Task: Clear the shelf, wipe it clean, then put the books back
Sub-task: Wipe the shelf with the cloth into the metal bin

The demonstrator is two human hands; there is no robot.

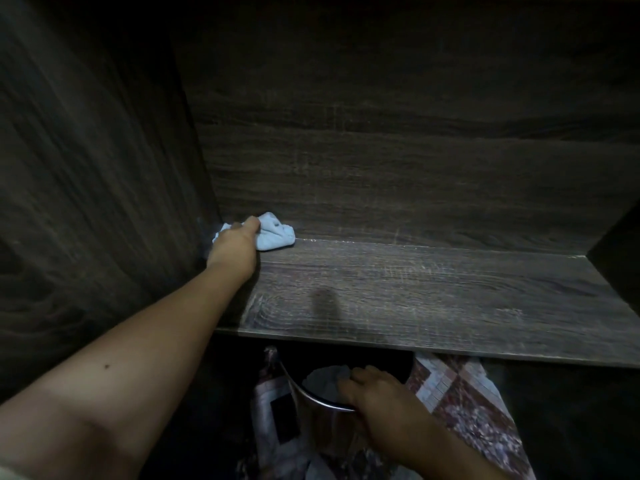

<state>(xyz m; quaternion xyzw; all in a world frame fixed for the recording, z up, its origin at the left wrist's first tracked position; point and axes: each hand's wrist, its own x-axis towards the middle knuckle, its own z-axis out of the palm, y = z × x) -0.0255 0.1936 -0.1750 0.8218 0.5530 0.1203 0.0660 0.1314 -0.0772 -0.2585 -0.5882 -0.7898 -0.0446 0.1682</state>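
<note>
1. Left forearm first, nearest the lens: it runs up to the left hand (235, 244), whose fingers are curled tight into a bunched light-blue cloth (273, 235). The cloth is pressed onto the shelf board (415, 296) at the board's back left corner.
2. Below the board's front edge, the right hand (374, 403) has its fingers hooked over the rim of a metal bucket (311, 398), clamped on it. A pale grey wad (323, 379) lies inside; what it is cannot be told. A patterned rug (467, 410) lies under the bucket.
3. Progress, as I judge it: clearing looks done, since no books stand on the board and none are in view anywhere. Wiping is the step in hand. Pale streaks and dust along the board's back seam and toward its right end suggest most of the surface is not yet wiped. Putting the books back is all to come.
4. Edges and room:
   - The cloth sits hard against the left side panel (104, 168) and the back panel (381, 168), so the only free direction is rightward along the board or forward to its front edge.
   - To the right the board is open as far as the right side panel (620, 265).
   - A forward sweep would push dust over the front edge, roughly above the bucket.
</note>
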